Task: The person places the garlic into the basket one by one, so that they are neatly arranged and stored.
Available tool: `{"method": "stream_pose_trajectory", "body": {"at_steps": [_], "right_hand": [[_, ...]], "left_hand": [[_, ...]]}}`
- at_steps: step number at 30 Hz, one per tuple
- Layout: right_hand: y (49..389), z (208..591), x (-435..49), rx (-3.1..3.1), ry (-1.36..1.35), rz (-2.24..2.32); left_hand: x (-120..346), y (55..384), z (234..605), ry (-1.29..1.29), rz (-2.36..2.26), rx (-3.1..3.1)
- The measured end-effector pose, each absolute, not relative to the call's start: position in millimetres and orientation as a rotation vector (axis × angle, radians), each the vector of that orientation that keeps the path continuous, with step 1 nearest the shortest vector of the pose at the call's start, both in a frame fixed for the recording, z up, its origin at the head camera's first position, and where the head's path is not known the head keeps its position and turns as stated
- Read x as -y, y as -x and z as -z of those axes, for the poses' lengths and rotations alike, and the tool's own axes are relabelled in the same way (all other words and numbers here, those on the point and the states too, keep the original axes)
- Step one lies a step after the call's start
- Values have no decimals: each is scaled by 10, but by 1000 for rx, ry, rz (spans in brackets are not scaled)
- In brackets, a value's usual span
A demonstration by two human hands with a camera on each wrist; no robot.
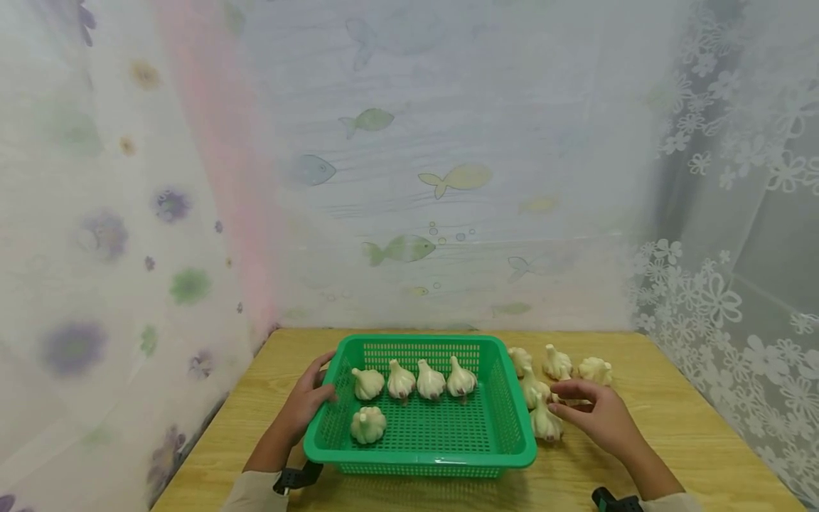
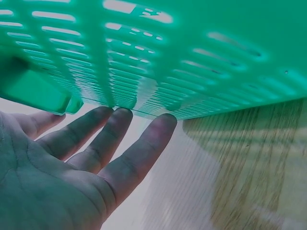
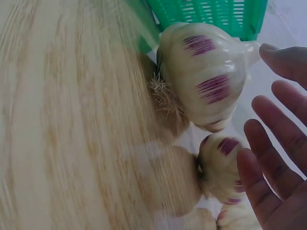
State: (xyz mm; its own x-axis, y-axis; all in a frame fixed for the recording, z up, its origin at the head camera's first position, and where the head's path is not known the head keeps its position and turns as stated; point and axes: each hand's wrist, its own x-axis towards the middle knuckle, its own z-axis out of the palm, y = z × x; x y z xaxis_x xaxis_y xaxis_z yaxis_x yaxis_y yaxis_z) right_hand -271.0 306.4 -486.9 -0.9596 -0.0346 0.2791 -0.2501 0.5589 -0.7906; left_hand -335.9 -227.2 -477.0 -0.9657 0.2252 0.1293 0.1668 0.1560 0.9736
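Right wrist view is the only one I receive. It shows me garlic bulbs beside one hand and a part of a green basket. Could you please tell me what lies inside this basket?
Observer: Five garlic bulbs lie in the green basket: four in a row toward the far side, one nearer, at the left.
Operator: Thank you. Where is the left hand, please?
Observer: The head view shows it touching the left side of the basket.
Operator: And what hangs behind the table?
Observer: A pale curtain printed with fish.
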Motion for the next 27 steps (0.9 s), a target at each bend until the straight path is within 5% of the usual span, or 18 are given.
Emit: {"method": "stream_pose_trajectory", "body": {"at_steps": [27], "right_hand": [[2704, 4901, -3042, 2709, -264, -1351]], "left_hand": [[2286, 3381, 4793, -439, -1976, -2329]]}}
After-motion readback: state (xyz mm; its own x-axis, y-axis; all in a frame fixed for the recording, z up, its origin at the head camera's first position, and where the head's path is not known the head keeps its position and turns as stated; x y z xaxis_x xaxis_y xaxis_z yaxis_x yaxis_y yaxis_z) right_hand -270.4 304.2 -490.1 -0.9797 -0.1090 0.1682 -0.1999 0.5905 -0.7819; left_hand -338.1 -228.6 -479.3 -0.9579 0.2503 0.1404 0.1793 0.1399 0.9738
